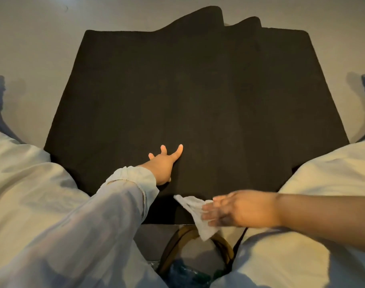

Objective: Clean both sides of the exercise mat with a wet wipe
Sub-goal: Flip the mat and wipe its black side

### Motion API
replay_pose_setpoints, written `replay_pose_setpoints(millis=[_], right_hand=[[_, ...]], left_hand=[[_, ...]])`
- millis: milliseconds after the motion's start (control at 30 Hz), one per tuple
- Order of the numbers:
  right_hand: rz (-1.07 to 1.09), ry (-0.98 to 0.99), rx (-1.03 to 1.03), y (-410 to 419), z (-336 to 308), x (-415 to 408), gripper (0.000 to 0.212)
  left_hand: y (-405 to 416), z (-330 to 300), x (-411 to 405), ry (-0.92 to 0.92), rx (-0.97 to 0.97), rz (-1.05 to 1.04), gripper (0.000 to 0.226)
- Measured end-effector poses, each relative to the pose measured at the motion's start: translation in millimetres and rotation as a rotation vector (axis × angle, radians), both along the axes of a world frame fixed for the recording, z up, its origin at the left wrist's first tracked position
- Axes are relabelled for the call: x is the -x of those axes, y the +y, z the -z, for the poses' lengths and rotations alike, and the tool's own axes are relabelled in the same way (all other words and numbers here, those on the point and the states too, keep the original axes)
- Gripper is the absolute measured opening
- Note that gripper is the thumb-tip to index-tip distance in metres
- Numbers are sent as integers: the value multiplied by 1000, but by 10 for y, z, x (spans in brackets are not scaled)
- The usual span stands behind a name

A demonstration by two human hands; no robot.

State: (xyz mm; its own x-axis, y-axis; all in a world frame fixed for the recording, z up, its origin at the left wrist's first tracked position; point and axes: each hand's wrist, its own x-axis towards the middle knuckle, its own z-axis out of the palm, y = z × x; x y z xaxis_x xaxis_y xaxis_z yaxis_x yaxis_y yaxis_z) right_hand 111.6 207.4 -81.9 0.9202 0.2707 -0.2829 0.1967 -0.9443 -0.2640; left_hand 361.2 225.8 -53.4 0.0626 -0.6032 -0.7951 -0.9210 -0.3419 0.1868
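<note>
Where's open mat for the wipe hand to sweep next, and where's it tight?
Free: the broad black exercise mat beyond the left hand, up to its rippled far edge, and the strip to that hand's right. Crowded: the near edge, where the right hand presses the wet wipe, hemmed by both knees, with a bag's handles just below.

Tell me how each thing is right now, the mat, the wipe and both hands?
exercise mat: spread on the floor, far edge rumpled and raised.
wet wipe: crumpled, at the mat's near edge, under the right hand's fingers.
left hand: fingers spread, resting on the mat.
right hand: fingers straight on the wipe, blurred.
</note>
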Motion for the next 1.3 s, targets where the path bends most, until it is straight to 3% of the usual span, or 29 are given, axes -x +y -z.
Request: replay_pose_setpoints(millis=[67, 200, 300, 367, 433, 600, 833, 1033, 1133, 1233, 1300], right_hand=[[32, -159, 40, -427, -149, -100, 42], [123, -74, 266, -1389, -229, -340, 41], [443, -90, 341, -1901, -430, -506, 43], [729, 13, 292, -2051, -520, -564, 55], [900, -16, 211, -2041, -535, -592, 62], [1082, -130, 65, -1728, -292, -519, 70], [984, -197, -119, -807, -71, -24, 66], [1010, -54, -281, 108, -255, 248, 81], [1106, 43, -247, 434, -420, 201, 88], [1190, 146, -161, 647, -496, 120, 115], [1224, 155, -120, 680, -504, 72, 111]], left_hand=[[-17, 12, -3, 2, -3, -2, 95], [-25, 45, -22, 35, 6, -19, 94], [-70, 51, 3, 30, -44, -36, 95], [-103, 66, 12, 23, -63, -39, 96], [-126, 105, 12, 20, -83, -46, 100], [-163, 198, 12, -10, -115, -64, 107], [-93, 150, -6, -5, -37, -21, 102], [-19, 64, 10, -16, 25, 6, 97], [42, 4, 15, 2, 56, -6, 95], [123, -53, -10, 42, 108, -50, 95], [187, -63, -48, 67, 160, -80, 94]])
